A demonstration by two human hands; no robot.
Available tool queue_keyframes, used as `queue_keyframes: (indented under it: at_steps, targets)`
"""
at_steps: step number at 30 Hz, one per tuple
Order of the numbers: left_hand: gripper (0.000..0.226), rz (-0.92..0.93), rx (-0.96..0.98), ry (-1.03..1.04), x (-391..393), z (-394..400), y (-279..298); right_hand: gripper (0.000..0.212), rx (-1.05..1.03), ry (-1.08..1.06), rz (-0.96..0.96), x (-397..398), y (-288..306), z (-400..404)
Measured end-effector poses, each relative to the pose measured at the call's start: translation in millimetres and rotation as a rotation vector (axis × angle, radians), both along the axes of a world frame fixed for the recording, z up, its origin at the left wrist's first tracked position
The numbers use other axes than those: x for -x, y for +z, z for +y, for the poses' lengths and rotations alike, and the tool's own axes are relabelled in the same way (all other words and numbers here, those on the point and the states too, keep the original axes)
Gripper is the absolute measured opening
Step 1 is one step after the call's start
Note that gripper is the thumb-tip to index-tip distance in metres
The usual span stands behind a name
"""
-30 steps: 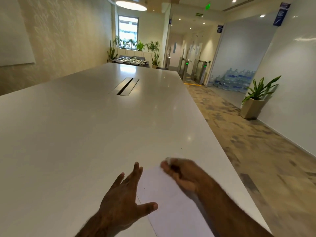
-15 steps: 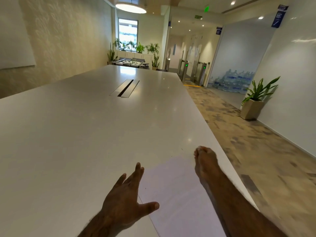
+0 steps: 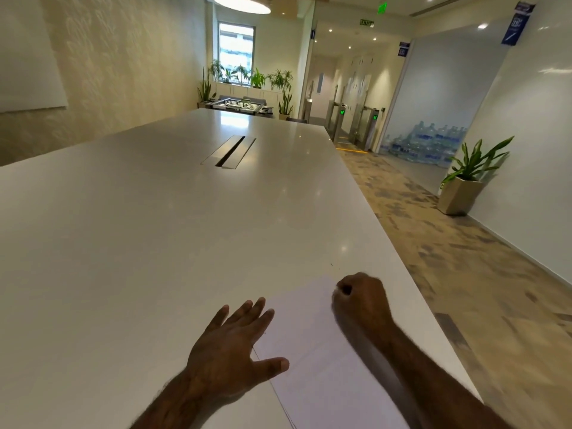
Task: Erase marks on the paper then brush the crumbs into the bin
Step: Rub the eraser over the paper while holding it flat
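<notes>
Pale walls and a patterned carpet are seen around a long white desk [image 3: 154,243], which runs away from the camera toward a window [image 3: 236,48] and a row of potted plants [image 3: 257,78] at the far end. A metal cable slot [image 3: 229,151] is set into the middle of the desk. To the right, a planter [image 3: 461,193] stands on the carpet by the wall, and stacked water bottles [image 3: 424,144] are visible behind a glass partition.

A white sheet of paper [image 3: 322,366] is laid at the near right part of the desk, close to its right edge. The left hand [image 3: 235,345] is spread flat with fingers straight — its palm rests on the desk at the paper's left edge, with the thumb reaching onto the sheet. The right hand [image 3: 360,297] is placed on the paper's far right corner with its fingers curled into a fist; whether anything is held inside it cannot be told, since nothing shows between the fingers. A few tiny dark specks [image 3: 332,265] lie on the desk just beyond the paper's far corner — too small to identify. Marks on the paper cannot be made out.
</notes>
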State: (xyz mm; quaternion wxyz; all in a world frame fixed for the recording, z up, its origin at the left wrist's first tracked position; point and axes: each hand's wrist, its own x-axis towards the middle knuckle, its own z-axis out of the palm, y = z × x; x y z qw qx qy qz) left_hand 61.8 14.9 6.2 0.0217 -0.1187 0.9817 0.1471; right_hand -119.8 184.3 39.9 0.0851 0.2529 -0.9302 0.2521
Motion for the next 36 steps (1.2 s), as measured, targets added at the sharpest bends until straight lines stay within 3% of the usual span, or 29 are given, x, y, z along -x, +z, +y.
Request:
queue_keyframes:
  at_steps: [3,7,11,16,21,26,30,34,36]
  targets:
    - [0.104,-0.009,0.005,0.007,4.0,-1.6,2.1,0.011,0.043,0.179,-0.079,-25.9,-2.0,-7.4]
    - [0.097,-0.013,-0.001,0.005,2.9,-3.5,-4.5,0.013,0.032,-0.018,-0.074,10.7,8.7,-5.7]
    - [0.110,0.009,-0.014,0.010,2.5,-1.1,-0.5,0.010,0.038,0.141,-0.089,-30.1,-0.4,-16.0]
    - [0.110,0.030,-0.029,0.009,1.5,-2.3,-5.4,0.013,0.027,-0.119,-0.078,23.2,13.1,6.1]
    - [0.108,0.025,-0.018,0.008,2.4,-3.6,-1.4,0.009,-0.023,0.163,-0.119,-37.7,6.9,-1.0]
    - [0.108,0.020,-0.014,0.005,1.9,-2.5,-4.5,0.013,0.067,-0.092,-0.092,7.1,5.1,14.8]
    - [0.114,0.031,-0.020,0.009,3.2,-3.2,-1.5,0.009,0.030,0.096,-0.067,-31.5,-2.5,11.2]
    - [0.107,0.028,-0.026,0.009,2.4,-3.1,-2.2,0.012,-0.008,-0.093,-0.070,0.9,3.2,17.5]
    - [0.109,0.038,-0.036,0.006,1.5,-2.7,-1.3,0.008,-0.015,-0.050,-0.034,-7.1,9.3,11.0]
